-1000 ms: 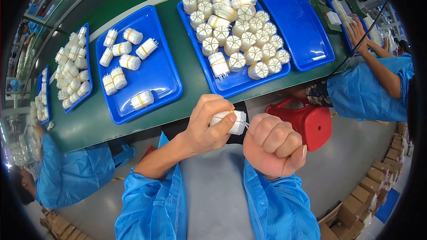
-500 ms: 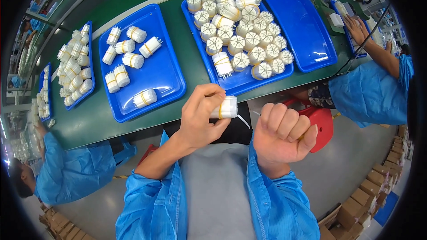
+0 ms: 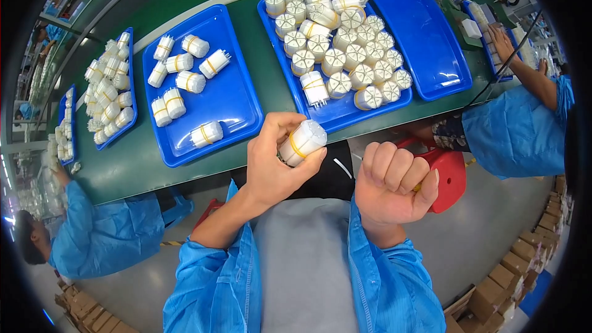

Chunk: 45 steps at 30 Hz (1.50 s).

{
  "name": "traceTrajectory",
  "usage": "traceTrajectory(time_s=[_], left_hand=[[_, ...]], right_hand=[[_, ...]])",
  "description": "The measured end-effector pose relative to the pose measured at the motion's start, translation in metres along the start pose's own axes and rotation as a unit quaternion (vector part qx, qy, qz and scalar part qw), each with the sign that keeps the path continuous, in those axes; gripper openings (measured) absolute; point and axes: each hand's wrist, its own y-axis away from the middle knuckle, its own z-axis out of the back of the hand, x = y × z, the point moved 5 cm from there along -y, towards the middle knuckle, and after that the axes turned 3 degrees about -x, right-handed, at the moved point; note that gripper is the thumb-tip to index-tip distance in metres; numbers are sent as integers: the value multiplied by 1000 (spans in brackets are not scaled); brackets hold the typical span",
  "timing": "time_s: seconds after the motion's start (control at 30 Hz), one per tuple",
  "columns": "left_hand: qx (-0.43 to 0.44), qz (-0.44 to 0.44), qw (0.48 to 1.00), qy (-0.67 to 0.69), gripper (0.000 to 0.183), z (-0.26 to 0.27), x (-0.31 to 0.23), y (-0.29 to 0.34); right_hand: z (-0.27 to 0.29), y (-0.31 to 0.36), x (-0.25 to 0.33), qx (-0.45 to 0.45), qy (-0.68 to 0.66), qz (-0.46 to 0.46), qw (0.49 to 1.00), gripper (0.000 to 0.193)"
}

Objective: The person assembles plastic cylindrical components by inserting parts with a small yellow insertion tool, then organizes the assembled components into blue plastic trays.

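1. L hand (image 3: pixel 271 163), ctr of pic: pinching a white cylindrical bundle (image 3: pixel 303 142) btwn thumb & fingers, w/ a yellow band (image 3: pixel 297 147) round its middle. Bundle sits tilted, one end facing upper R, just below the desk edge.
2. R hand (image 3: pixel 394 182), R of ctr: balled up, fingers curled tight to palm. Sliver of yellow (image 3: pixel 419 187) shows by the thumb; can't tell what it is.
3. Thin white strip (image 3: pixel 343 169) btwn the hands, nearer R hand; can't tell if it's touching.
4. Green desk (image 3: pixel 98 176) spans upper half of frame.
5. Big blue tray (image 3: pixel 339 117), upper ctr: crowded w/ white bundles (image 3: pixel 356 57), most end-up, a few on their sides.
6. Second blue tray (image 3: pixel 419 43) just R of it.
7. Third blue tray (image 3: pixel 231 102), upper L: nine banded bundles (image 3: pixel 190 81), lying down.
8. Narrower-looking blue tray (image 3: pixel 132 111) further L, w/ a heap of bundles (image 3: pixel 108 92).
9. Co-worker in blue (image 3: pixel 512 139) at R edge, another in blue (image 3: pixel 102 231) lower L.
10. Red stool (image 3: pixel 453 179) behind R hand; cardboard boxes (image 3: pixel 487 296) lower R.
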Motion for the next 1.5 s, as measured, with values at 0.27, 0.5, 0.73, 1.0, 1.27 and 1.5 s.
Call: traceTrajectory(time_s=[0.27,0.5,0.73,1.0,1.27,1.5], left_hand=[[44,75,995,54,42,-3,7,2],[56,-18,996,-71,42,-9,-9,5],[60,-90,986,-125,43,-11,-20,6],[90,-99,978,-160,43,-14,-9,7],[173,189,931,262,49,-17,14,13],[171,185,904,345,51,-14,16,15]], right_hand=[[-3,-1,-4,6,2,-2,1000,47],[-13,-5,-9,26,-16,-7,1000,48],[-13,-7,-19,40,-18,-37,998,48],[-3,-13,-33,48,-51,-91,993,44],[5,-21,-11,-10,-60,-16,998,47],[10,-13,-14,-32,-54,-23,998,47]])
